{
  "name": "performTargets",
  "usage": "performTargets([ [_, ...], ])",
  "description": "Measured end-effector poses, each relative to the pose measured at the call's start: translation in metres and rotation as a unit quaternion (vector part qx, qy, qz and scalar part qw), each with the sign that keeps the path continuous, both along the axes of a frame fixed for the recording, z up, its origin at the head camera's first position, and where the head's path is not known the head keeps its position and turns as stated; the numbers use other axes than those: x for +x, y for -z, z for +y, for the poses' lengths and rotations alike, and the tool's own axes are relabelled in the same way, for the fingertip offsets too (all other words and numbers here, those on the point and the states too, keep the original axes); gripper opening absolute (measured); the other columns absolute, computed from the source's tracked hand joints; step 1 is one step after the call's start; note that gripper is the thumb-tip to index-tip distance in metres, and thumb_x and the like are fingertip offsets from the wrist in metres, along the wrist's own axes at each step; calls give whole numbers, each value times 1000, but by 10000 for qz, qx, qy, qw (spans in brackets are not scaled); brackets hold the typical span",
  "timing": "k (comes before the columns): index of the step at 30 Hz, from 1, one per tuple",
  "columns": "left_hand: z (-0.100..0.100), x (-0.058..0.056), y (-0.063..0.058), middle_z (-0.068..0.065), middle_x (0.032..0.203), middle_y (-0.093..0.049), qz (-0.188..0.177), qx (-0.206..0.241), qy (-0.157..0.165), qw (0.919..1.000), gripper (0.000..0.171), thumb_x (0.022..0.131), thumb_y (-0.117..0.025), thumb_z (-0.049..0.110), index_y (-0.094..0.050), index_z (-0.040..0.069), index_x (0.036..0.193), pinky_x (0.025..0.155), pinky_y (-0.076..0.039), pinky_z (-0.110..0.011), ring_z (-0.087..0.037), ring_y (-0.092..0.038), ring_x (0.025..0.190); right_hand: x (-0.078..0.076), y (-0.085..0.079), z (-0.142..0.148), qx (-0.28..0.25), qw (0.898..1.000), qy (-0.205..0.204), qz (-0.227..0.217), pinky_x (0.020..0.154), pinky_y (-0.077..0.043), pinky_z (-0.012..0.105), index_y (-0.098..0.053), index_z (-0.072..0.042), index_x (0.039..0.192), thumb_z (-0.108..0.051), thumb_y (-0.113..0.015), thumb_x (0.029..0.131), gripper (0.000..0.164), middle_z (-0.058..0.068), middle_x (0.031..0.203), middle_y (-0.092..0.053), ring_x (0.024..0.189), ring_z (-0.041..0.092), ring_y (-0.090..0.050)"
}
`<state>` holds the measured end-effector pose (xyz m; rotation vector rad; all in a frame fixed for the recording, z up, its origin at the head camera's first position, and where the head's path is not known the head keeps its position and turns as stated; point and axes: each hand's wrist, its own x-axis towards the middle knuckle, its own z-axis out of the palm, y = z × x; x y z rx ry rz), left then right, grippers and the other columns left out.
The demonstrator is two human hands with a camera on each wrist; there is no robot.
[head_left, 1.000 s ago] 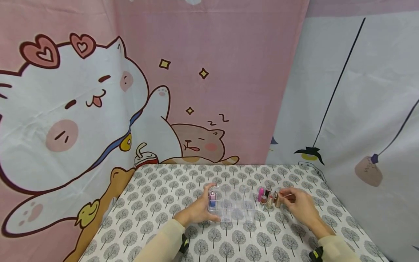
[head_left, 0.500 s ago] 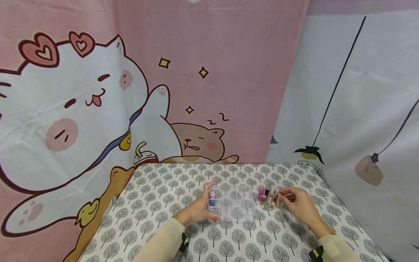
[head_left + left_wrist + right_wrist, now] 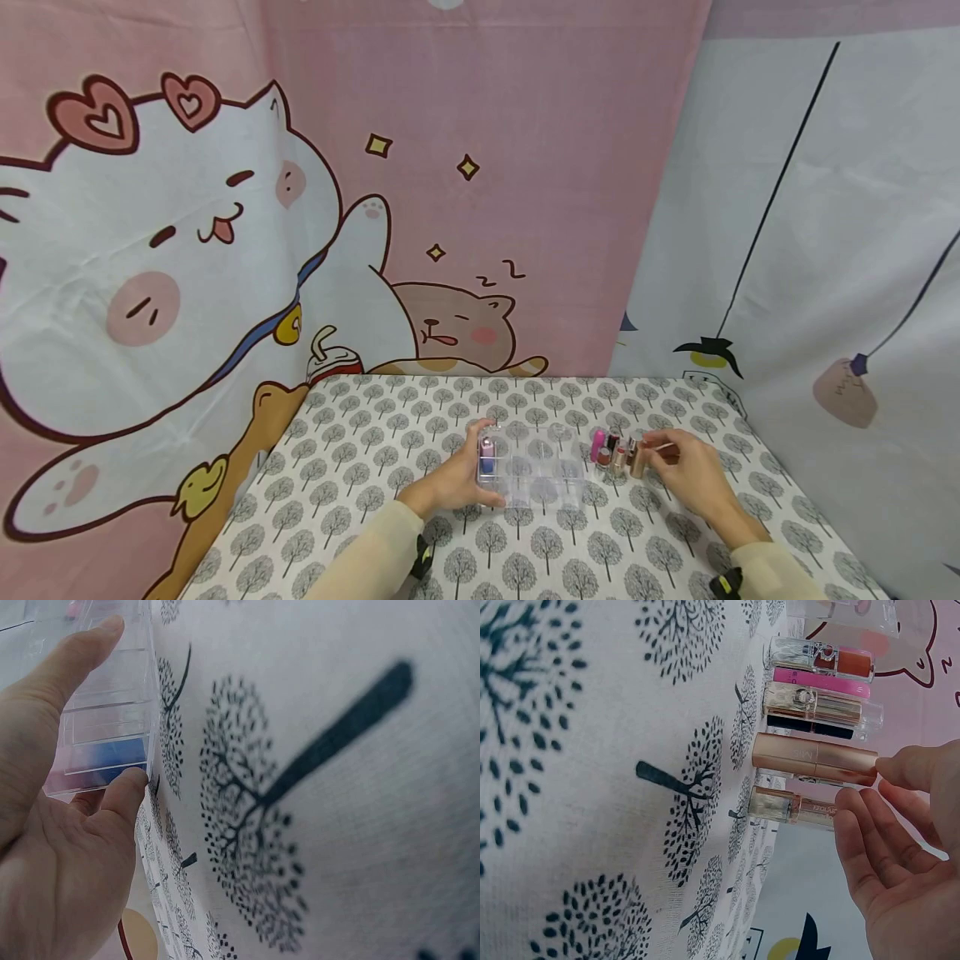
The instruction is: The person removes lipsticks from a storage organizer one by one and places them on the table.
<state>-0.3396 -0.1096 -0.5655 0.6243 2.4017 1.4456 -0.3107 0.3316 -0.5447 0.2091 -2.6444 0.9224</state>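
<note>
My left hand grips the left end of a clear divided box, thumb at the near edge and fingers at the far one. In its left compartment lies a pink-and-blue tube, its blue end plain in the left wrist view. At the right, my right hand pinches the top of an upright rose-gold lipstick with thumb and index finger. The other fingers curl close by, partly covering the top of a clear-and-gold tube.
Several lip tubes stand crowded beside the rose-gold one, among them a bright pink tube, a clear tube with red-brown filling and a gold one. A tree-print cloth covers the table; printed curtains hang behind it.
The rose-gold lipstick has shifted very slightly and more of its upper end shows beside the right fingertips. The left hand and the box stay in place.
</note>
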Motion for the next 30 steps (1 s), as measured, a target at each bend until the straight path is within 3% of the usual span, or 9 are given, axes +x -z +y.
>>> performTargets([
  [8,0,0,0,-19,142,-73,36,7,-19,10000,141,84,-105,13,-9,56,178,115,-61,-60,-23,-77,107,3,-4,-2,-76,9991,11,425,75,-67,21,-81,-1,129,1,-84,101,28,21,118,-85,98,34,-84],
  [16,0,-1,0,-17,144,-73,-42,-11,-6,10000,142,84,-106,17,-7,56,178,117,-61,-57,-22,-78,108,3,-12,-13,36,9944,64,1051,86,-73,38,-83,-3,126,1,-86,101,25,14,116,-86,100,28,-81],
  [24,0,-1,0,-18,146,-72,-96,11,-37,9999,143,83,-106,16,-8,56,178,118,-60,-58,-23,-78,108,6,-25,-28,6,9893,49,1459,85,-72,35,-85,-6,123,2,-89,97,27,8,110,-86,94,23,-80],
  [25,-2,-10,13,-13,145,-73,-111,20,-24,9999,145,80,-109,24,-7,58,178,117,-61,-55,-21,-78,108,6,-25,-29,-13,9886,42,1507,85,-72,36,-85,-7,122,3,-89,97,28,8,109,-86,94,20,-79],
  [30,-2,-10,13,-12,147,-73,-105,-16,-42,9999,145,80,-109,26,-8,61,177,120,-59,-58,-20,-78,109,7,-27,-37,-59,9868,-5,1617,84,-71,31,-85,-7,123,5,-90,95,31,9,110,-86,94,14,-78],
])
